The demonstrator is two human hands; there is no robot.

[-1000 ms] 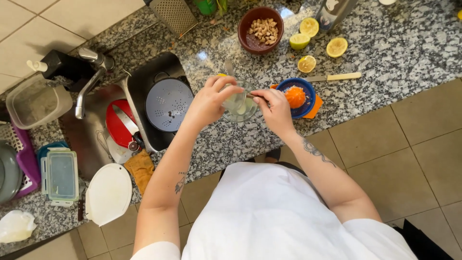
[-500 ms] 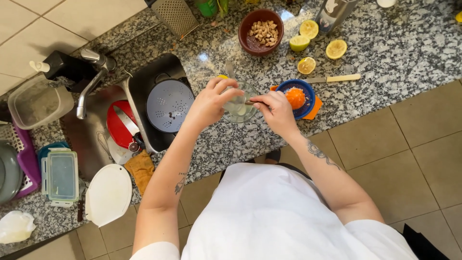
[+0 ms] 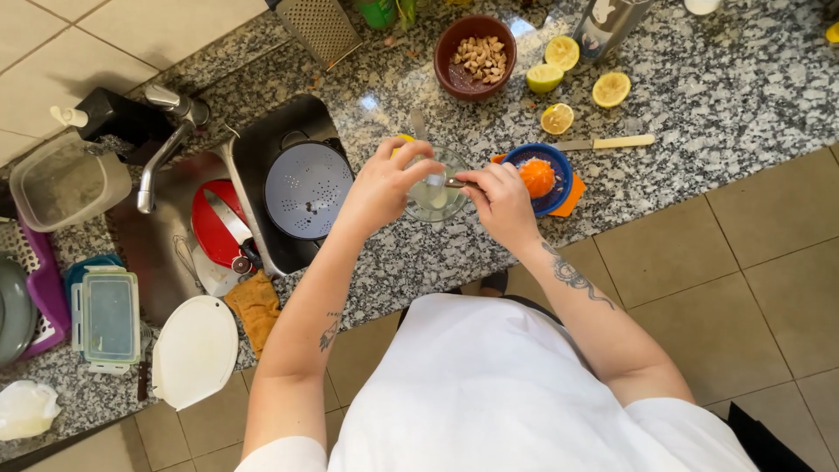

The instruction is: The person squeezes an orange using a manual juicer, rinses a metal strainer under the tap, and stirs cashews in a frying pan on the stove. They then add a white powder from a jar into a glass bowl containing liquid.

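Hands are staying put since before: left hand (image 3: 384, 179) fingers gripping the glass bowl (image 3: 434, 185), right hand (image 3: 500, 197) pinching a spoon (image 3: 441, 183). Orange juicer (image 3: 540, 177) is sitting at three o'clock, touching nothing.

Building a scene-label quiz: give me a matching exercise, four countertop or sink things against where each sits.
Things:
1. Round blue perforated colander
2. Brown round bowl of nuts
3. Pale-handled knife
4. Small clear glass bowl

Places:
A. Flat on the granite counter, beyond the blue-and-orange citrus juicer
B. Between the left hand and the right hand
C. In the sink basin
D. At the back of the counter, beside the cut lemon halves

Pairs: 1-C, 2-D, 3-A, 4-B
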